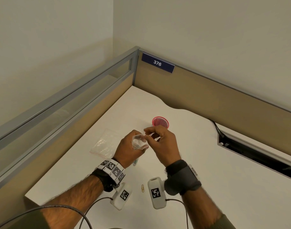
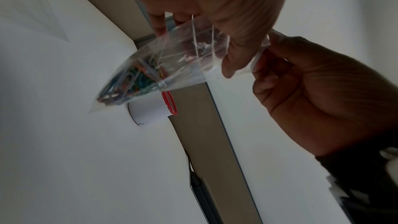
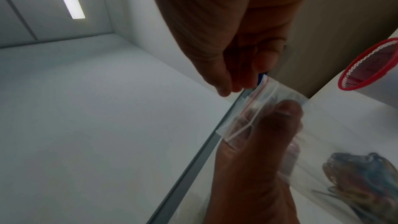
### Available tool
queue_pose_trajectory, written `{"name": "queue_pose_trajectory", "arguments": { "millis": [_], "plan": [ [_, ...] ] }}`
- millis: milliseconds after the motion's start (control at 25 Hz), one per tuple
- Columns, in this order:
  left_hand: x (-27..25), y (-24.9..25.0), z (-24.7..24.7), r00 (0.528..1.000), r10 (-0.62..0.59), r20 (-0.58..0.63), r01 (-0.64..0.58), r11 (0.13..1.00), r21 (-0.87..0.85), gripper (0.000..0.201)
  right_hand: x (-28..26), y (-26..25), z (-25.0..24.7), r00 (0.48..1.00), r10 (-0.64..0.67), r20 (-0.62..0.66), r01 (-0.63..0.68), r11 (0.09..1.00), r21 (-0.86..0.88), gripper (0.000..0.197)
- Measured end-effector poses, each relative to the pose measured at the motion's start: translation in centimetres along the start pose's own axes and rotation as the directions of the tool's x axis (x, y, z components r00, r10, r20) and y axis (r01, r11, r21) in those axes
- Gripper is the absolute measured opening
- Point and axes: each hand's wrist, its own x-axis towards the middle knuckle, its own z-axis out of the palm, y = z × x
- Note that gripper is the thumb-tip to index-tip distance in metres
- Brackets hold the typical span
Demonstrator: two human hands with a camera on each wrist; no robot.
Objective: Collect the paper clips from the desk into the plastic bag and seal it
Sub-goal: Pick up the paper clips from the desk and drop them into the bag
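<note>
My left hand (image 1: 130,146) grips a clear plastic bag (image 1: 139,142) above the white desk (image 1: 207,162). Its mouth gapes upward in the head view. Several coloured paper clips (image 2: 133,77) lie bunched in the bag's lower end, also seen as the paper clips (image 3: 361,176) in the right wrist view. My right hand (image 1: 149,135) pinches the bag's top edge by the red zip strip (image 3: 258,89). One gold paper clip (image 1: 142,188) lies on the desk between my wrists.
A second, flat plastic bag (image 1: 105,144) lies on the desk left of my hands. A red mesh cup (image 1: 160,122) stands just behind them. Partition walls (image 1: 207,90) close the desk's back and left. A cable slot (image 1: 257,151) opens at the right.
</note>
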Motion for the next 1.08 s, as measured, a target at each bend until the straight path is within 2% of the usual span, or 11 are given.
{"name": "queue_pose_trajectory", "arguments": {
  "millis": [160, 200, 280, 360, 440, 480, 600, 680, 800, 880, 1080],
  "plan": [
    [-0.1, -0.3, -0.1, 1.000, 0.012, -0.019, -0.012, 1.000, -0.020, 0.029, -0.9, 2.5, -0.8, 0.993, 0.026, -0.119, -0.031, 0.999, -0.037, 0.009],
    [-0.1, -0.3, -0.2, 1.000, 0.010, -0.027, -0.011, 0.999, -0.031, 0.028, -1.5, 4.0, -0.9, 0.992, 0.073, -0.104, -0.083, 0.992, -0.091, 0.009],
    [-0.1, -0.4, -0.4, 0.999, 0.003, -0.043, -0.005, 0.999, -0.051, 0.028, -3.6, 7.7, -0.2, 0.970, 0.242, 0.006, -0.234, 0.944, -0.232, 0.016],
    [-0.1, -0.5, -0.3, 0.999, 0.000, -0.053, -0.003, 0.998, -0.061, 0.029, -6.5, 11.0, 1.2, 0.879, 0.447, 0.165, -0.349, 0.840, -0.415, 0.040],
    [-0.1, -0.7, -0.3, 0.998, -0.003, -0.059, -0.001, 0.998, -0.063, 0.029, -9.1, 12.7, 2.9, 0.792, 0.543, 0.279, -0.333, 0.767, -0.548, 0.059],
    [-0.1, -0.8, -0.3, 0.998, -0.004, -0.058, 0.000, 0.998, -0.064, 0.030, -10.0, 13.0, 3.7, 0.781, 0.546, 0.303, -0.300, 0.754, -0.585, 0.061],
    [-0.2, -1.1, -0.3, 0.999, 0.001, -0.051, -0.005, 0.998, -0.069, 0.030, -11.1, 12.5, 5.9, 0.803, 0.506, 0.315, -0.247, 0.764, -0.596, 0.056],
    [-0.2, -1.0, -0.1, 0.999, 0.003, -0.049, -0.006, 0.997, -0.080, 0.030, -11.1, 11.9, 7.2, 0.820, 0.475, 0.321, -0.219, 0.777, -0.590, 0.046],
    [0.0, -0.6, 0.0, 0.999, 0.021, -0.046, -0.024, 0.997, -0.072, 0.029, -11.1, 11.1, 8.3, 0.870, 0.366, 0.331, -0.098, 0.785, -0.612, 0.021],
    [0.1, -0.4, -0.1, 0.999, 0.028, -0.043, -0.031, 0.997, -0.072, 0.029, -10.9, 11.2, 8.4, 0.891, 0.307, 0.334, -0.036, 0.782, -0.623, 0.018],
    [0.2, -0.7, -0.6, 0.999, 0.009, -0.046, -0.012, 0.998, -0.059, 0.030, -9.2, 11.7, 7.6, 0.870, 0.345, 0.352, -0.052, 0.773, -0.632, 0.019]
  ]
}}
